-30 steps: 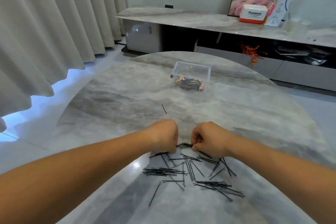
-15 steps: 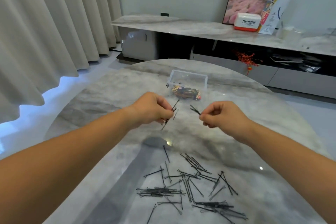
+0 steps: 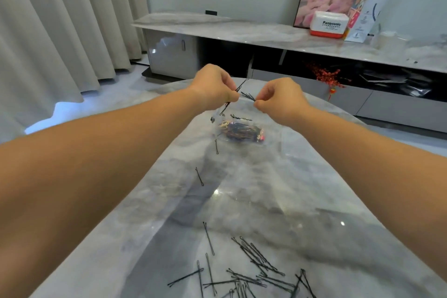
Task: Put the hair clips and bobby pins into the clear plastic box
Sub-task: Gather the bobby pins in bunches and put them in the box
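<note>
Grey marble table (image 3: 314, 201), both hands up over the clear plastic box (image 3: 242, 128) at the far side. Left hand (image 3: 212, 86) is pinched tight on a few black bobby pins (image 3: 238, 88), right hand (image 3: 280, 98) pinched on its own little bunch (image 3: 248, 97). The box has colourful hair clips (image 3: 242, 132) inside. A heap of loose pins (image 3: 254, 271) lies near the close edge, with a couple of strays (image 3: 199, 176) between.

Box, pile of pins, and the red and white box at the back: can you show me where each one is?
box (image 3: 273, 136): head view, on its clear right wall.
pile of pins (image 3: 256, 259): head view, on a pin near the pile's middle.
red and white box (image 3: 329, 24): head view, on its white front.
</note>
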### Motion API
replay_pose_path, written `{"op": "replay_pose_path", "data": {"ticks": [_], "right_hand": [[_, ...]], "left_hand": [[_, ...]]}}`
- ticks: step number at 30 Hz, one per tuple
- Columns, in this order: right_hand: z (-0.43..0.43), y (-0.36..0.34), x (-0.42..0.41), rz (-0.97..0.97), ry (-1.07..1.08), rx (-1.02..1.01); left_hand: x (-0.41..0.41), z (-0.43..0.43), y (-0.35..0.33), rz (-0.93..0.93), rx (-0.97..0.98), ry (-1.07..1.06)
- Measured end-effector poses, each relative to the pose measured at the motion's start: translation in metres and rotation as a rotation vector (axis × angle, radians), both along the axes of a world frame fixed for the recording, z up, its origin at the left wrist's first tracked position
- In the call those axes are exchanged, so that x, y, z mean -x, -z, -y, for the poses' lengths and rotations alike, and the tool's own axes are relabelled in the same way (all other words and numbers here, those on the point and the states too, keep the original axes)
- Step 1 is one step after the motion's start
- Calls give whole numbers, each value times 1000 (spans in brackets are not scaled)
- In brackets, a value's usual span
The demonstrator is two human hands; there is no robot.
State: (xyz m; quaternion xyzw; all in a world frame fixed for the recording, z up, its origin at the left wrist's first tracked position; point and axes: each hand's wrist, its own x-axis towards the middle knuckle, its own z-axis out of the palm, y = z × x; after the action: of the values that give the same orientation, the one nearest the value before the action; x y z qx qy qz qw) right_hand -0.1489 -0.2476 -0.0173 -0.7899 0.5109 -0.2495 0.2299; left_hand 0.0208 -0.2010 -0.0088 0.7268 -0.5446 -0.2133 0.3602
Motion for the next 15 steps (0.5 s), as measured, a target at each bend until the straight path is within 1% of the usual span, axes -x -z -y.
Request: {"op": "replay_pose_path", "data": {"ticks": [3,5,8,11,13,15], "right_hand": [[6,9,-5,-74,-10,66],[8,15,-5,-57,1,93],[2,21,-1,-26,15,146],[-17,27,6,16,13,212],[-38,36,9,-1,-103,248],[-58,52,7,-117,-318,206]], "left_hand": [[3,12,11,207,-20,38],[5,15,20,273,-35,77],[3,12,32,313,-11,95],[-3,-2,39,264,98,83],[-8,-21,46,258,165,44],[-15,-44,59,268,166,23]]}}
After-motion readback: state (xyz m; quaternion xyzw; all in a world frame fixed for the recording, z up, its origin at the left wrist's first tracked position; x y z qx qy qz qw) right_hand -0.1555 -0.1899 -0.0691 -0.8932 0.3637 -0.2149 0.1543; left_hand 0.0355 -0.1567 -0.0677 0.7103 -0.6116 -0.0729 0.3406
